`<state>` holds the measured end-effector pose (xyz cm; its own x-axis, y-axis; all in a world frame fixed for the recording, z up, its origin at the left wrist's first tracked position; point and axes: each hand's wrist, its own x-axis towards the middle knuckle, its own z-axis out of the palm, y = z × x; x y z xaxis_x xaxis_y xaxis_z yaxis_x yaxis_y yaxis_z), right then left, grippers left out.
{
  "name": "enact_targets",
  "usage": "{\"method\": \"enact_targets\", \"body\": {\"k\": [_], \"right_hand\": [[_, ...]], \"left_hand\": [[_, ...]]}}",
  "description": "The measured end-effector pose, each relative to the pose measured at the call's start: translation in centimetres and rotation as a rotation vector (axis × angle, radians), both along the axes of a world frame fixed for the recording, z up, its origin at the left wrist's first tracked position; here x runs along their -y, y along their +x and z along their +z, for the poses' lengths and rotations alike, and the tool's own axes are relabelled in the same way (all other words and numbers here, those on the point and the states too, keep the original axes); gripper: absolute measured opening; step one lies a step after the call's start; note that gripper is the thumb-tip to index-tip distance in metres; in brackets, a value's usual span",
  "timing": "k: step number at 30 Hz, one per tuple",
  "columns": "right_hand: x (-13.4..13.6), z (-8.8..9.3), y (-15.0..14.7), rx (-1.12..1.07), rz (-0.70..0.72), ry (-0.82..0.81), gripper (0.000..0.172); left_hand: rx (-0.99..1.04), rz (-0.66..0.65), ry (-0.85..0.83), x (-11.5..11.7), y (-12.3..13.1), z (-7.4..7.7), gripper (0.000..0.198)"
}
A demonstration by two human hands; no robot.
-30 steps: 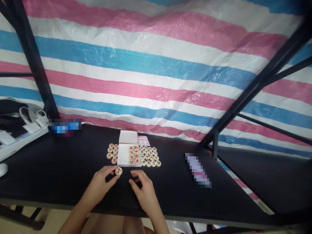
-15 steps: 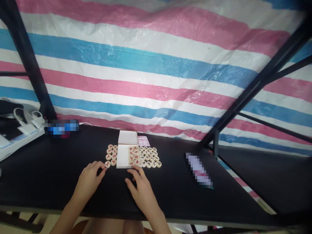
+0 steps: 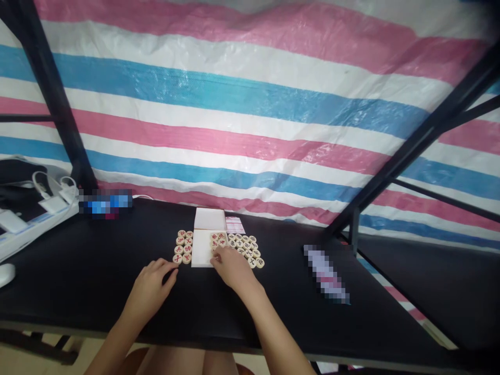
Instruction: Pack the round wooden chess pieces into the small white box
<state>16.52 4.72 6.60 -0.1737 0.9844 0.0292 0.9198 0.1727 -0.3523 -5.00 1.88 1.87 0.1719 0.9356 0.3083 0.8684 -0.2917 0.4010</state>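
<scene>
My left hand point(image 3: 153, 281) rests on the black table, its index fingertip by the nearest of several red-marked Chinese chess pieces point(image 3: 177, 259) that stand in two columns. Thumb and index finger are apart with nothing between them. Right of these pieces lies a shallow white open box point(image 3: 201, 250), its lid point(image 3: 210, 219) folded back. Red-marked chess pieces point(image 3: 214, 237) fill the box's right part. Over them reaches my right hand point(image 3: 234, 265), fingers bent together and pointing down; whatever is between the fingertips is hidden. Black-marked pieces point(image 3: 255, 253) stand in rows beside the box, partly behind this hand.
A pink-and-white paper point(image 3: 235, 225) lies behind the black-marked pieces. A blurred pale packet point(image 3: 326, 274) is on the right. At the left are a power strip with plugs point(image 3: 47, 219), a blurred blue item point(image 3: 107, 203) and a white mouse point(image 3: 7, 274). Striped sheeting point(image 3: 234, 114) hangs behind.
My right hand has moved forward from the box's front edge to over the pieces inside, its fingers drawing together. My left hand stays by the nearest piece. The whole view has shifted slightly.
</scene>
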Motion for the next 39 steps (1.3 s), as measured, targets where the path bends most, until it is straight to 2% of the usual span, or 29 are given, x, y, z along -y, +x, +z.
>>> {"method": "enact_targets", "body": {"k": [8, 12, 17, 21, 24, 27, 30, 34, 37, 39], "right_hand": [[-1.6, 1.2, -0.2, 0.003, -0.077, -0.153, 0.013], [-1.9, 1.1, -0.7, 0.067, -0.111, -0.14, 0.021], [-2.0, 0.7, -0.9, 0.098, -0.109, -0.088, 0.019], [-2.2, 0.6, -0.6, 0.042, -0.03, -0.109, 0.018], [-2.6, 0.5, -0.5, 0.045, 0.028, -0.162, 0.026], [-2.9, 0.5, -0.5, 0.037, 0.042, -0.143, 0.028], [-2.3, 0.7, -0.3, -0.101, 0.065, -0.032, 0.027], [0.7, 0.4, 0.4, -0.47, 0.126, 0.172, 0.028], [3.6, -1.5, 0.5, -0.747, 0.102, 0.137, 0.022], [5.1, -3.1, 0.3, -0.831, 0.037, 0.12, 0.017]], "left_hand": [[0.029, -0.068, 0.012, 0.1, 0.0, 0.0, 0.025], [0.034, -0.1, 0.01, 0.0, -0.1, -0.1, 0.025], [0.028, -0.093, 0.01, 0.1, 0.0, 0.0, 0.025], [0.033, -0.097, 0.022, 0.1, 0.1, 0.1, 0.025], [0.035, -0.102, 0.016, 0.0, 0.1, 0.2, 0.025], [0.067, -0.124, -0.004, -0.1, 0.0, 0.2, 0.025], [0.184, -0.153, -0.051, 0.3, 0.3, 0.3, 0.024], [0.403, -0.187, -0.215, 1.7, 2.3, 1.0, 0.024], [0.538, -0.226, -0.356, 2.5, 4.4, 1.5, 0.025], [0.568, -0.225, -0.373, 2.6, 5.4, 1.5, 0.027]]}}
